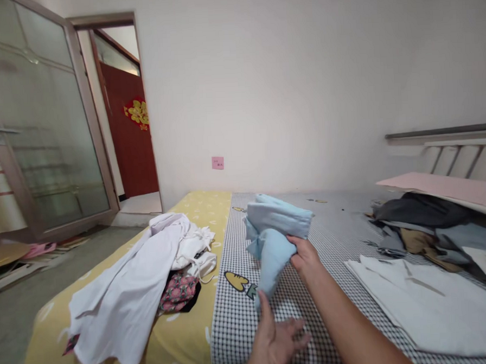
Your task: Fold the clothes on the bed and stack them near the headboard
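Observation:
A light blue garment [275, 251], partly folded and bunched, is held up over the checked bed sheet [238, 247]. My right hand [306, 253] pinches its right edge between thumb and fingers. A narrower part of the garment hangs down on the left. My left hand [278, 337] is below it, palm up with the fingers spread. Its thumb is at the hanging end; I cannot tell whether it touches the cloth. The exact kind of garment does not show.
On the yellow bedding [194, 336] at left lies a heap with a white shirt [127, 296] and a patterned pink cloth [179, 293]. Folded white clothing [432, 302] and dark clothes [424, 216] lie at right, near a pink board [447, 187]. A glass door [48, 116] stands at far left.

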Demonstrator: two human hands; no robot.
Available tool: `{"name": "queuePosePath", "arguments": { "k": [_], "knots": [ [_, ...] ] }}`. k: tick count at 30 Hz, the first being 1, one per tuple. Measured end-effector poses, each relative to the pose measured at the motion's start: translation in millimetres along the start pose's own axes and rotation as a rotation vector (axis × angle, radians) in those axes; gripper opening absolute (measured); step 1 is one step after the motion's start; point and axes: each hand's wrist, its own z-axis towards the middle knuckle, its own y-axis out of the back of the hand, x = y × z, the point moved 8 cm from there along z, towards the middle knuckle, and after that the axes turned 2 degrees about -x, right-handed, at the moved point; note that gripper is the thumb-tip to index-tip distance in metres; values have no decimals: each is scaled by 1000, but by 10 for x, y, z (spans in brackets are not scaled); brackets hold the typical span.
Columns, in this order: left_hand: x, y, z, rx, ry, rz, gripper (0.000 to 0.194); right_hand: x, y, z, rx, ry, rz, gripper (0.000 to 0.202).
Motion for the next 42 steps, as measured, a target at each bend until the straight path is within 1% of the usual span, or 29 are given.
{"name": "queuePosePath", "arguments": {
  "k": [1, 3, 4, 5, 6, 8, 11, 13, 14, 16, 17, 20, 22, 23, 26, 27, 29, 30, 31, 32, 33, 34, 36, 37, 38, 39, 40, 41, 42],
  "knots": [
    [-209, -128, 25, -7, -111, -59, 92, 39, 34, -4, -24, 0, 44, 44],
    [-618, -287, 50, -26, -302, -147, 53, 38, 176, -77, -72, -10, 83, 45],
    [-780, -313, 61, -44, -365, -161, 37, -13, 285, -147, -94, -20, 97, 47],
    [-898, -310, 80, -61, -403, -154, 29, -100, 417, -238, -119, -36, 105, 48],
    [-966, -276, 109, -75, -419, -132, 27, -218, 568, -348, -145, -55, 108, 50],
    [-979, -105, 186, -118, -416, -68, 26, -509, 894, -612, -204, -103, 106, 55],
    [-802, 356, 281, -272, -353, 29, 23, -904, 1351, -1040, -283, -181, 98, 61],
    [-697, 621, 297, -357, -312, 80, 20, -1026, 1566, -1252, -260, -221, 86, 63],
    [-675, 702, 299, -376, -303, 100, 18, -1040, 1651, -1318, -226, -237, 83, 63],
    [-685, 761, 306, -380, -298, 136, 13, -998, 1819, -1370, -174, -264, 103, 59],
    [-703, 757, 312, -381, -296, 154, 11, -956, 1914, -1358, -177, -277, 124, 57],
    [-751, 706, 328, -413, -317, 202, 16, -836, 2198, -1239, -300, -328, 184, 47],
    [-749, 693, 322, -440, -358, 228, 18, -764, 2322, -1152, -387, -347, 166, 41],
    [-738, 698, 312, -442, -382, 235, 18, -726, 2366, -1118, -415, -350, 135, 46],
    [-752, 768, 231, -433, -464, 309, 17, -556, 2490, -1059, -442, -320, -67, 82],
    [-811, 804, 169, -459, -515, 395, 17, -457, 2548, -1048, -457, -282, -175, 90],
    [-1019, 845, -27, -583, -667, 628, 20, -151, 2650, -1017, -518, -121, -459, 89],
    [-1134, 829, -144, -657, -749, 728, 24, 40, 2645, -996, -543, 3, -629, 82],
    [-1246, 767, -267, -723, -845, 814, 29, 224, 2580, -973, -550, 139, -806, 75],
    [-1345, 644, -387, -767, -962, 901, 35, 372, 2454, -948, -535, 271, -977, 68],
    [-1415, 466, -496, -791, -1095, 995, 38, 465, 2281, -919, -494, 382, -1132, 62],
    [-1445, 237, -580, -792, -1239, 1112, 40, 499, 2082, -886, -433, 463, -1267, 58],
    [-1355, -291, -639, -736, -1542, 1432, 43, 425, 1688, -816, -300, 527, -1488, 54],
    [-1255, -505, -594, -688, -1659, 1592, 44, 334, 1518, -778, -229, 518, -1581, 53],
    [-1150, -648, -504, -636, -1737, 1725, 44, 219, 1378, -742, -158, 494, -1668, 52],
    [-1046, -723, -376, -579, -1783, 1853, 45, 91, 1279, -708, -93, 456, -1746, 52],
    [-954, -728, -217, -522, -1789, 1975, 47, -42, 1228, -677, -36, 411, -1811, 52],
    [-879, -668, -39, -468, -1756, 2086, 49, -175, 1221, -649, 13, 361, -1862, 52],
    [-822, -554, 147, -422, -1686, 2187, 50, -303, 1252, -625, 54, 308, -1897, 53]
  ]
}}
